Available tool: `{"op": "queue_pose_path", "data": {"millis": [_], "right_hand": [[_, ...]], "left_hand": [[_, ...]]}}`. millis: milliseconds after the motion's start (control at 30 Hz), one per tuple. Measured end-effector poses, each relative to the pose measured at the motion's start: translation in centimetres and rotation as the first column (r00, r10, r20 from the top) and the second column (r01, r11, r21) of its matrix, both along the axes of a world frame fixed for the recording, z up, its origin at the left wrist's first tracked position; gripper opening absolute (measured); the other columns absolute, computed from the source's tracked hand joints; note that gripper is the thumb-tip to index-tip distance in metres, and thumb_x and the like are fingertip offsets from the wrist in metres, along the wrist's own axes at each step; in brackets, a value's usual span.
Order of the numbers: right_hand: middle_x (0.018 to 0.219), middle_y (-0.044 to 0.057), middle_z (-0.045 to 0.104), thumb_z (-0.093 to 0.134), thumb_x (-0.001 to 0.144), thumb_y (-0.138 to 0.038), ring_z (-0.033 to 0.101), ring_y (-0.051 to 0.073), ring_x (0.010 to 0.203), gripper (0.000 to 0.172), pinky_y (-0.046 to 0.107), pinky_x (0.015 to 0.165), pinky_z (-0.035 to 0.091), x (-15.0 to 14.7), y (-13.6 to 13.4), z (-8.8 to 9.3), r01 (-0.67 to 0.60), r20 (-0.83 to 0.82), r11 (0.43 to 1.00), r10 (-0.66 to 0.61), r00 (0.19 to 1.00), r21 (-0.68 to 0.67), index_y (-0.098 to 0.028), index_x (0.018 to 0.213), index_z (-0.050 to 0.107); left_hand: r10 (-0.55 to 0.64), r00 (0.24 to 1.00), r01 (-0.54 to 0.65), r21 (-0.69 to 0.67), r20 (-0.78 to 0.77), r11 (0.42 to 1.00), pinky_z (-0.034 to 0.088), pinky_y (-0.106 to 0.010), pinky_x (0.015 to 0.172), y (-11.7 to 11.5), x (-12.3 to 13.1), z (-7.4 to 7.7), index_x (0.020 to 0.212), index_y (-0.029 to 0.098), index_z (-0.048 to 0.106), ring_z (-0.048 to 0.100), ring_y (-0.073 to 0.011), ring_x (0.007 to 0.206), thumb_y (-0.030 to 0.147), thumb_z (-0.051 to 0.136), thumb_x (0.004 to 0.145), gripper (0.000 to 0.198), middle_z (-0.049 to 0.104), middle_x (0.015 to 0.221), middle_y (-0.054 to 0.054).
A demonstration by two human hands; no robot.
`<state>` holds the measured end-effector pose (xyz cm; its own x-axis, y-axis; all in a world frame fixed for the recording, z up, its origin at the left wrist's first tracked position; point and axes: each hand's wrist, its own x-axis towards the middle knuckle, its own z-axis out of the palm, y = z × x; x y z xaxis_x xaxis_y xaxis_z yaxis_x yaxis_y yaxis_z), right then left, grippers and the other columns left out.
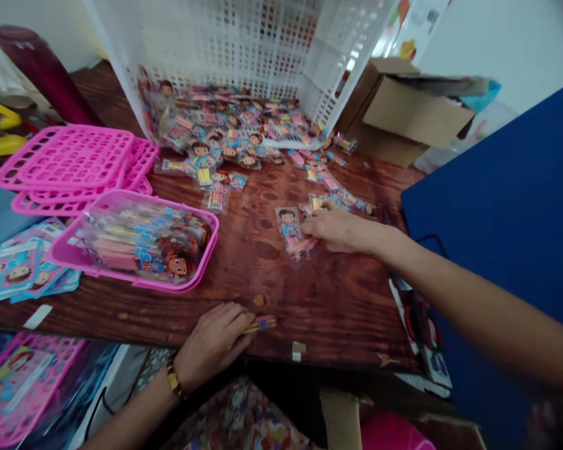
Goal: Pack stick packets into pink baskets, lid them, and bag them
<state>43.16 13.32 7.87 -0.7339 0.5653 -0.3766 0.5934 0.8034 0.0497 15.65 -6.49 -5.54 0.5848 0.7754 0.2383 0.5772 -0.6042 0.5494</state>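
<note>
My right hand (340,230) reaches across the wooden table (309,294) and its fingers pinch the lower end of a clear cartoon-print packet (289,230). Just behind it lies a scatter of small packets (331,187). My left hand (213,340) rests at the table's near edge, fingers closed on a small bundle of coloured sticks (261,324). A pink tray (138,240) full of packets sits to the left. A tipped white lattice basket (244,56) spills several packets (229,134) onto the table.
Stacked pink lattice lids (75,162) lie at the left, with printed cards (23,269) in front of them. A cardboard box (403,112) stands behind right. A blue panel (507,206) borders the right side. Another pink tray (14,387) sits below the table edge.
</note>
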Motion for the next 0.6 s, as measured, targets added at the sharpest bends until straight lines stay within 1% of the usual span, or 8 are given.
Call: {"op": "queue_pose_path", "data": {"millis": [33,100,200,300,367,467,533,600], "right_hand": [[0.098,0.005,0.07,0.045,0.085,-0.01,0.056,0.025,0.102,0.033,0.039,0.089,0.032,-1.1,-0.1,-1.1,-0.061,0.027,0.998,0.06,0.998,0.017,-0.024,0.107,0.065],[0.099,0.005,0.07,0.039,0.09,-0.01,0.054,0.025,0.106,0.042,0.042,0.092,0.031,-2.6,0.0,-3.0,-0.128,0.071,0.99,0.124,0.99,0.056,-0.026,0.122,0.059],[0.102,0.006,0.07,0.035,0.093,-0.009,0.052,0.024,0.11,0.046,0.043,0.095,0.032,-2.8,0.4,-4.8,-0.164,0.107,0.984,0.156,0.982,0.071,-0.027,0.132,0.052],[0.108,0.008,0.068,0.034,0.094,-0.01,0.051,0.024,0.111,0.041,0.04,0.094,0.033,-1.9,0.4,-5.3,-0.135,0.099,0.986,0.125,0.987,0.099,-0.023,0.124,0.057],[0.107,0.01,0.066,0.034,0.095,-0.011,0.052,0.025,0.107,0.037,0.038,0.091,0.034,-1.3,0.2,-5.3,-0.108,0.096,0.986,0.096,0.991,0.125,-0.02,0.116,0.062],[0.109,0.014,0.062,0.034,0.095,-0.014,0.053,0.026,0.1,0.034,0.039,0.086,0.035,-0.6,-0.1,-5.5,-0.101,0.095,0.97,0.081,0.992,0.223,-0.017,0.106,0.066],[0.111,0.013,0.06,0.036,0.094,-0.014,0.051,0.027,0.104,0.032,0.042,0.088,0.033,-0.1,-0.1,-5.7,-0.118,0.076,0.947,0.1,0.992,0.3,-0.018,0.099,0.067],[0.109,0.01,0.061,0.043,0.091,-0.015,0.049,0.027,0.108,0.025,0.045,0.094,0.029,0.7,-0.2,-5.8,-0.153,0.044,0.942,0.146,0.988,0.299,-0.02,0.094,0.067]], "left_hand": [[0.001,1.0,-0.001,0.003,-0.015,1.0,0.043,-0.033,0.076,0.1,0.1,0.1,0.109,0.019,0.054,0.054,-0.0185,0.086,0.022,0.052,0.095,0.015,0.06,0.096,-0.003],[0.008,0.997,-0.008,0.004,-0.071,1.0,0.043,-0.034,0.077,0.1,0.3,0.5,0.107,0.019,0.054,0.055,-0.0189,0.087,0.024,0.051,0.096,0.013,0.061,0.097,-0.003],[0.023,0.984,-0.023,0.003,-0.178,1.0,0.044,-0.036,0.08,0.2,0.7,1.3,0.111,0.019,0.054,0.055,-0.0209,0.09,0.029,0.053,0.095,0.018,0.061,0.098,-0.004],[0.03,0.968,-0.029,0.01,-0.249,1.0,0.044,-0.037,0.082,0.2,0.9,2.2,0.118,0.019,0.052,0.055,-0.0225,0.092,0.035,0.056,0.093,0.029,0.061,0.098,-0.004],[0.033,0.958,-0.033,0.004,-0.285,0.999,0.045,-0.037,0.082,0.3,0.9,2.7,0.119,0.019,0.051,0.056,-0.0231,0.093,0.039,0.059,0.092,0.035,0.061,0.099,-0.004],[0.034,0.938,-0.041,-0.013,-0.346,0.999,0.046,-0.038,0.082,0.5,1.0,3.4,0.119,0.018,0.051,0.057,-0.024,0.095,0.041,0.06,0.09,0.038,0.061,0.1,-0.005],[0.029,0.923,-0.046,-0.034,-0.384,0.998,0.046,-0.038,0.082,0.6,1.0,3.8,0.123,0.019,0.049,0.057,-0.0245,0.096,0.039,0.063,0.089,0.042,0.061,0.101,-0.005],[0.018,0.911,-0.046,-0.057,-0.413,0.997,0.047,-0.039,0.085,0.5,1.1,4.2,0.132,0.019,0.044,0.057,-0.0248,0.1,0.035,0.066,0.086,0.053,0.061,0.105,-0.005]]}}
